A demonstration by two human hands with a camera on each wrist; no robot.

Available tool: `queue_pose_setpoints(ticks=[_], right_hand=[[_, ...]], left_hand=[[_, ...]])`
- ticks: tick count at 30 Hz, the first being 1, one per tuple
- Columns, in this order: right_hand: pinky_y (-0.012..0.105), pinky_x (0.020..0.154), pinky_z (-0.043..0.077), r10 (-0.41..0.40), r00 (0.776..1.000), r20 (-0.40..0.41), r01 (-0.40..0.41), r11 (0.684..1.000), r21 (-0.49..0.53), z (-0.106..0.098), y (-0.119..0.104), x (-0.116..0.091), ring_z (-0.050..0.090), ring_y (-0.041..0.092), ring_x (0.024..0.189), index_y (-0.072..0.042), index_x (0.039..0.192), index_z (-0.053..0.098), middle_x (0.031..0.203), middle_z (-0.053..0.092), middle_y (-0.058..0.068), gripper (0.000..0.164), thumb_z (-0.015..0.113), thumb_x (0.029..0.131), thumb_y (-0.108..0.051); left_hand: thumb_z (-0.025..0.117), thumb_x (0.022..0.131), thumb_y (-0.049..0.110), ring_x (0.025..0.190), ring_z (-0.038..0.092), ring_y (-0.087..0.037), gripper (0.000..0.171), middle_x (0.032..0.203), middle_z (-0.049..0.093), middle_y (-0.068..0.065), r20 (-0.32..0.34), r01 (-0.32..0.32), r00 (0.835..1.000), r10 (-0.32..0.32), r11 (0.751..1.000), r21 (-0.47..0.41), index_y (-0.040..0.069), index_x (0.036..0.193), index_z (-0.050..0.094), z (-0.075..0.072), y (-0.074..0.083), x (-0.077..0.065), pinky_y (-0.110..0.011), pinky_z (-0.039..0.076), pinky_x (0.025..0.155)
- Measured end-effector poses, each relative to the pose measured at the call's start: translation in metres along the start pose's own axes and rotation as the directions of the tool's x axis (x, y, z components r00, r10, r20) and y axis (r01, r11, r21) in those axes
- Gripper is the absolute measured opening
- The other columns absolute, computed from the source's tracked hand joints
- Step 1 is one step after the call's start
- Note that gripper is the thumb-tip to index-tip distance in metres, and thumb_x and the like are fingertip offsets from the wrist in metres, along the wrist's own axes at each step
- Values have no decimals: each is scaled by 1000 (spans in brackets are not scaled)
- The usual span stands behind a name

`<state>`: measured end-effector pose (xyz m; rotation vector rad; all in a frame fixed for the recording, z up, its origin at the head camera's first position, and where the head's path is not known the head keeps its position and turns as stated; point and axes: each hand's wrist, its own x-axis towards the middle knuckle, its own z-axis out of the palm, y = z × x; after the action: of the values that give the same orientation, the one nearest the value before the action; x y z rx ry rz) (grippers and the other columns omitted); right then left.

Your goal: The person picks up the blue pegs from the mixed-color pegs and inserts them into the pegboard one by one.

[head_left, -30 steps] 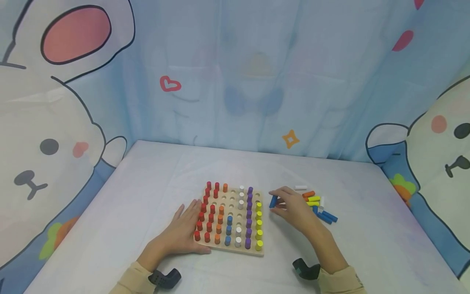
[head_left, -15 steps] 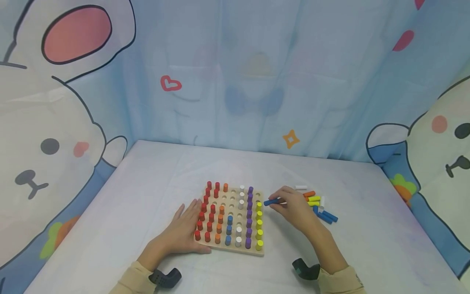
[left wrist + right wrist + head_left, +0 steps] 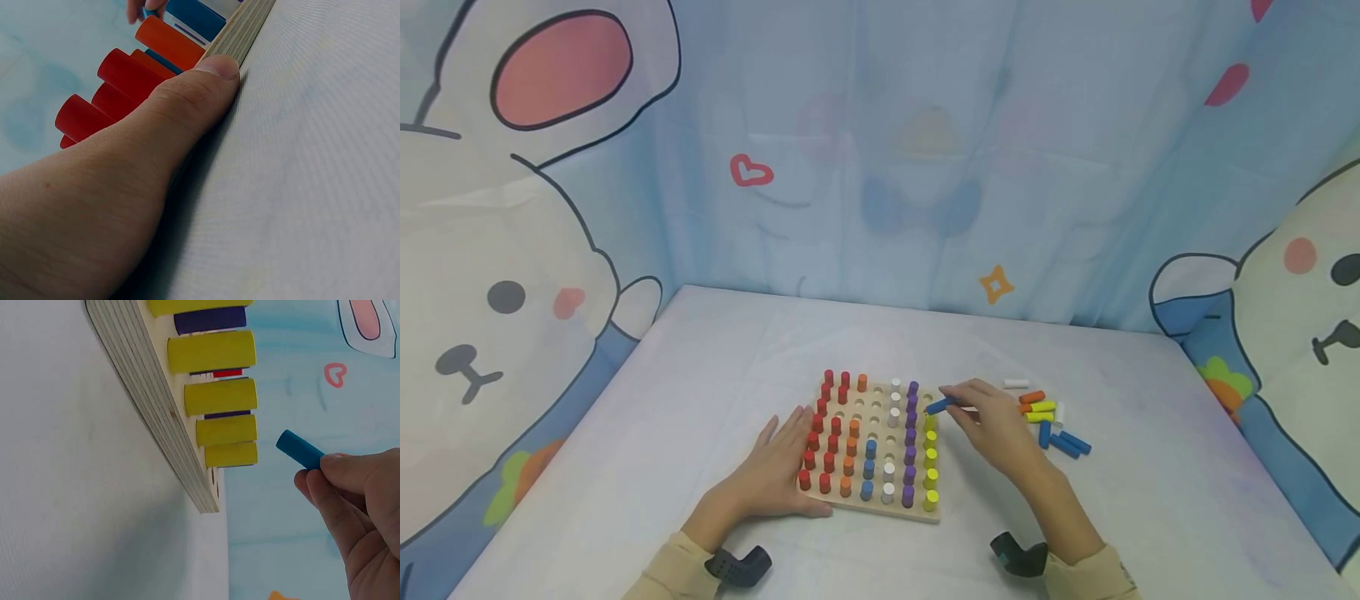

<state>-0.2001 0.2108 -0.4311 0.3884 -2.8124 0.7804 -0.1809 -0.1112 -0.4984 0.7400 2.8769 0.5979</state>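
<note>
A wooden pegboard (image 3: 917, 513) carries rows of red, orange, blue, white, purple and yellow pegs, with bare holes mostly toward its far middle. My left hand (image 3: 771, 477) lies along the board's left side, fingers extended; in the left wrist view its thumb (image 3: 200, 87) presses against the front edge, while the fingertips are out of sight there. Between thumb and fingers, my right hand (image 3: 992, 421) pinches a blue peg (image 3: 299, 449). That peg is tilted in the air over the board's right side, overlapping the yellow column in the head view.
Right of the board lies a loose group of pegs: a white peg (image 3: 1017, 383), an orange peg (image 3: 1032, 397), yellow pegs (image 3: 1041, 407) and blue pegs (image 3: 1064, 446). A white cloth (image 3: 737, 350) covers the table, which ends at a printed curtain (image 3: 850, 208).
The right hand has moved left with the blue peg, from beside the board to over its right edge. The peg has turned from near upright to slanted. The left hand stays put.
</note>
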Motion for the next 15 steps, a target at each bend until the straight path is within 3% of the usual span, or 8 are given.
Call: queue_pose_setpoints(ticks=[7,15], right_hand=[[32,80,57,-43,998,-55,46,998,52,2,-11,-2,67,14,94,-16,99,67,97,67,-3,19,74,82,-11],[30,78,57,-70,994,-89,76,994,75,5,-25,-6,66,12,93,-15,95,70,95,64,-5,17,75,80,-8]], left_hand=[[64,61,79,149,7,-22,129,161,13,-7,-9,-1,1000,2,1000,15,6,153,9,0,1,0,-51,2,119],[63,61,80,149,7,-24,130,161,13,-9,-8,-11,1000,11,1000,18,5,153,9,-1,0,0,-52,2,119]])
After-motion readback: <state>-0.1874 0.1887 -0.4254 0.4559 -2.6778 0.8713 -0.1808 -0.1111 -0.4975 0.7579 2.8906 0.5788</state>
